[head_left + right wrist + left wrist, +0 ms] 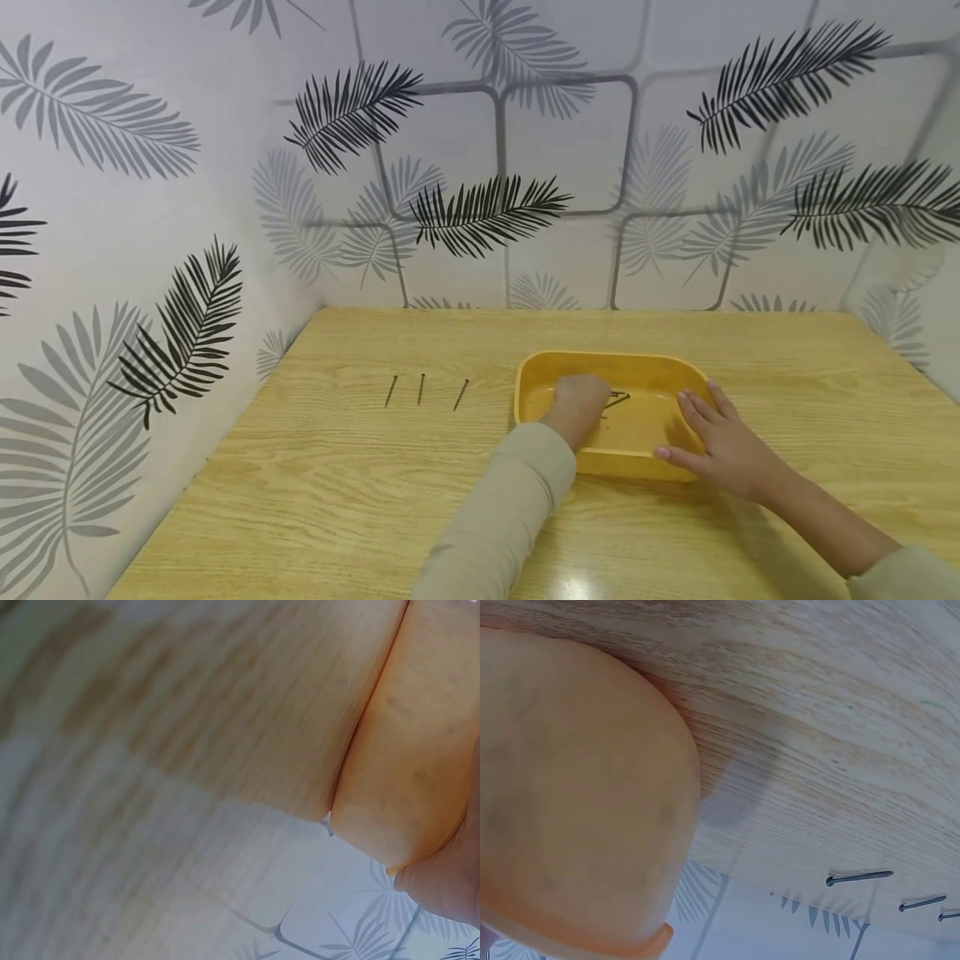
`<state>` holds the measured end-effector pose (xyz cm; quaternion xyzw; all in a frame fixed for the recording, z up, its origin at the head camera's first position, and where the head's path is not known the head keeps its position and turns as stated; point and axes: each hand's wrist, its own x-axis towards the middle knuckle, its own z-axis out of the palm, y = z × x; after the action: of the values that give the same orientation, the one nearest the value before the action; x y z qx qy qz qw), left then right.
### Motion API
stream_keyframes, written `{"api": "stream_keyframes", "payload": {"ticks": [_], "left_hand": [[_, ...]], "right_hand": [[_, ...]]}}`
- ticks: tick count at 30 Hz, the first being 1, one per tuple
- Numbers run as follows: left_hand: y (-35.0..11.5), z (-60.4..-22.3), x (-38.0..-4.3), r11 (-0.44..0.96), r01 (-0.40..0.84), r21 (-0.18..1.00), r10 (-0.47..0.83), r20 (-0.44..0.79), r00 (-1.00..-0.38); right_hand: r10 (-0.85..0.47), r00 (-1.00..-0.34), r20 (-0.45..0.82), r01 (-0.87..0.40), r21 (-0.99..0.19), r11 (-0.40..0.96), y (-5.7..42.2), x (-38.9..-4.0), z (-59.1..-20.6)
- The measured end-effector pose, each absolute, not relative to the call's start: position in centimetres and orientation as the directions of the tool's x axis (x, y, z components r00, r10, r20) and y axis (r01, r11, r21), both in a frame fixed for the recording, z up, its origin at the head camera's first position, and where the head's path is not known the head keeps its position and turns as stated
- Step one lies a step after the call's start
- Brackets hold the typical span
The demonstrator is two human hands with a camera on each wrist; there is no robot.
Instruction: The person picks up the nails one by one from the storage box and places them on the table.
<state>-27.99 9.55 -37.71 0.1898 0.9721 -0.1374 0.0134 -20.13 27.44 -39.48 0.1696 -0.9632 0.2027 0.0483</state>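
Note:
My left hand (581,402) reaches down into a yellow plastic tray (641,360), knuckles up. Its fingers are hidden behind the back of the hand, so I cannot tell whether they hold anything. Dark nails (618,401) lie on the tray floor just right of that hand. At the tray's right end rests my right hand (731,450), its fingers extended over the rim and the thumb along the near edge. Left of the tray, three nails (421,389) stand apart in a row on the table, heads toward the wall; the left wrist view also shows these nails (859,877).
A light wooden table (315,492) carries everything. Its far edge meets a wall (562,150) with a printed leaf pattern, and another wall (90,250) runs along the left side. The tray's outer side (592,772) fills much of the left wrist view.

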Motion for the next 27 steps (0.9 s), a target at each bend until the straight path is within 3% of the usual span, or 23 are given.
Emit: {"api": "stream_keyframes", "payload": {"ticks": [18, 27], "left_hand": [[8.6, -38.1, -28.8, 0.871, 0.397, -0.291, 0.388, -0.090, -0.917], [8.8, -37.9, -29.1, 0.945, 0.249, -0.211, 0.240, -0.068, -0.968]], "right_hand": [[-0.308, -0.939, 0.153, -0.343, -0.363, 0.866, 27.3, -20.2, -39.4], [-0.306, -0.940, 0.151, -0.341, -0.370, 0.865, 27.3, -20.2, -39.3]]}}
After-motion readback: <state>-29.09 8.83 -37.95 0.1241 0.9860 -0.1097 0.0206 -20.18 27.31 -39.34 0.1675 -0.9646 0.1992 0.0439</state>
